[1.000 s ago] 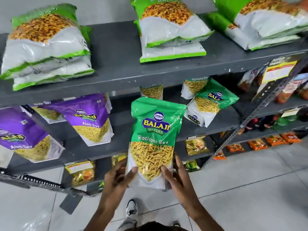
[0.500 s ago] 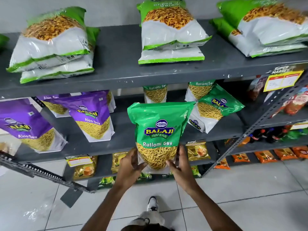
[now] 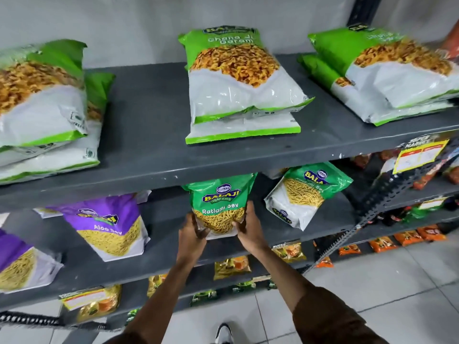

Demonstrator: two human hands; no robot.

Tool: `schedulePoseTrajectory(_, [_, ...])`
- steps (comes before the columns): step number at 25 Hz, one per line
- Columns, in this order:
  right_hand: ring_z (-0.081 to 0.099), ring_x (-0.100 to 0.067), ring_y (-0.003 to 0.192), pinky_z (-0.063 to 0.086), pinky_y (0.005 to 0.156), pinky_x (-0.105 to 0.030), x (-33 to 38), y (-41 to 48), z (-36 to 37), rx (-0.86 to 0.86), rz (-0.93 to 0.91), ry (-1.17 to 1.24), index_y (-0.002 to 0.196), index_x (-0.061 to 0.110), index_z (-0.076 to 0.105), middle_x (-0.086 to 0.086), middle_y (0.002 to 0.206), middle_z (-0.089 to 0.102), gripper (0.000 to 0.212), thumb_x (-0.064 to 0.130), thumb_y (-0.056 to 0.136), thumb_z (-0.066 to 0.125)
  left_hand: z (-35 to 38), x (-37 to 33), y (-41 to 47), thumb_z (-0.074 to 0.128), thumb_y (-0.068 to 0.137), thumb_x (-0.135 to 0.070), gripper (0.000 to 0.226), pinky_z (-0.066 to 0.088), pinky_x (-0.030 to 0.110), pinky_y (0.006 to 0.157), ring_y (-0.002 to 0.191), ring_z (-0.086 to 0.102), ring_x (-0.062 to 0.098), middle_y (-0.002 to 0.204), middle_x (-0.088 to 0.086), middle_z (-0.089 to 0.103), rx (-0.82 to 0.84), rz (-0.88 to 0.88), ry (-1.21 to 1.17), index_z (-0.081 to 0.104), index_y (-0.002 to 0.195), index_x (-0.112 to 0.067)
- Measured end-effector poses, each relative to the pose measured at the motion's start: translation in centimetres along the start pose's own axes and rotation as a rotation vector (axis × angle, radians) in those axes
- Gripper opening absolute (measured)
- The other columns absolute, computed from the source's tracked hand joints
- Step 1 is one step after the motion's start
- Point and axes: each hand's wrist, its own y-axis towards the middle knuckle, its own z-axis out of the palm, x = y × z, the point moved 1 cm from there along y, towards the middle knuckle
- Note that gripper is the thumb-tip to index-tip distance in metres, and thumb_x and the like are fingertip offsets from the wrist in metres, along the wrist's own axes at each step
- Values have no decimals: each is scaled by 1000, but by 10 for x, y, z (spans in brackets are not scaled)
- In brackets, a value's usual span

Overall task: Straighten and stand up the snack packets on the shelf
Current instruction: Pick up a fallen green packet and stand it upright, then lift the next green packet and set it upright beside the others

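A green Ratlami Sev packet [image 3: 219, 204] stands upright on the middle grey shelf [image 3: 161, 247], its top tucked under the shelf above. My left hand [image 3: 192, 233] grips its lower left side and my right hand [image 3: 249, 228] grips its lower right side. Another green Ratlami Sev packet [image 3: 308, 194] leans tilted to the right of it. Two purple Aloo Sev packets [image 3: 111, 227] [image 3: 17, 264] lean on the same shelf to the left.
The top shelf [image 3: 149, 135] holds flat stacks of green-and-white Chana Jor Garam packets [image 3: 238, 80] at left, centre and right. Small yellow and orange packets [image 3: 232, 266] sit on lower shelves. A slotted metal upright [image 3: 372, 207] slants at the right. The floor is tiled.
Both hands have carried the green Ratlami Sev packet up and back from in front of the shelving onto the middle shelf. The camera has moved closer.
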Motion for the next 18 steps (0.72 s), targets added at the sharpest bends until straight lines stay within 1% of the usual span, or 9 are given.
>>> schedulePoseTrajectory(2, [62, 13, 99, 46, 83, -2, -2, 10, 3, -9, -3, 25, 128, 9, 40, -7, 121, 66, 49, -3, 86, 63, 1, -1, 10, 73, 81, -19, 52, 49, 29, 87, 111, 66, 24, 119, 6, 70, 21, -1, -41, 46, 126, -13])
schedulePoseTrajectory(4, [59, 22, 98, 49, 88, -15, -1, 10, -1, 46, 18, 54, 122, 20, 39, -4, 119, 66, 53, -5, 84, 66, -1, -2, 8, 65, 84, -42, 60, 47, 29, 94, 119, 62, 23, 127, 4, 64, 49, 32, -65, 40, 132, -16])
schedulePoseTrajectory(7, [46, 28, 115, 44, 102, -13, -3, -5, -23, 77, 38, 57, 144, 26, 29, 24, 134, 51, 77, 6, 84, 73, 3, -7, -32, 43, 85, -64, 81, 30, 30, 112, 139, 32, 22, 149, 7, 32, -124, 81, -26, 25, 145, -13])
schedulePoseTrajectory(9, [53, 7, 122, 48, 98, -14, -5, -19, -54, -187, -9, 106, 145, 23, 38, 25, 133, 51, 63, 14, 91, 68, 18, -41, -77, 31, 90, -65, 67, 34, 33, 106, 128, 36, 24, 139, 12, 40, -150, 407, 163, 37, 134, -14])
schedulePoseTrajectory(11, [54, -12, 116, 45, 96, -19, -4, -24, -91, -488, -82, 113, 134, 20, 49, 5, 127, 56, 43, 19, 93, 63, 52, -69, -88, 37, 96, -48, 39, 42, 32, 89, 110, 49, 21, 125, 4, 53, -7, 895, 384, 49, 120, -20])
schedulePoseTrajectory(12, [51, -16, 115, 41, 97, -21, -9, -18, -107, -602, -77, 82, 132, 17, 50, -3, 125, 54, 42, 22, 92, 63, 70, -87, -78, 42, 95, -40, 30, 43, 35, 84, 105, 53, 20, 124, 0, 54, 56, 976, 422, 50, 119, -23])
schedulePoseTrajectory(14, [46, -23, 120, 37, 103, -30, -32, 0, -138, -726, 90, 84, 136, 11, 44, -14, 129, 46, 57, 30, 88, 68, 112, -124, -39, 47, 96, -31, 27, 48, 42, 85, 102, 59, 25, 120, 4, 60, 74, 764, 322, 53, 120, -20])
schedulePoseTrajectory(16, [43, -34, 127, 39, 107, -44, -60, 19, -156, -645, 355, 104, 136, 7, 40, -21, 133, 45, 75, 42, 81, 75, 143, -151, 10, 46, 96, -34, 31, 52, 47, 86, 101, 63, 35, 116, 13, 66, 94, 384, 204, 54, 120, -15])
schedulePoseTrajectory(18, [50, -38, 126, 44, 105, -54, -86, 26, -166, -463, 462, 244, 135, 11, 43, -20, 134, 54, 89, 64, 71, 74, 169, -155, 48, 49, 94, -42, 40, 51, 49, 91, 104, 64, 35, 114, 18, 67, 252, -28, 97, 57, 116, -10])
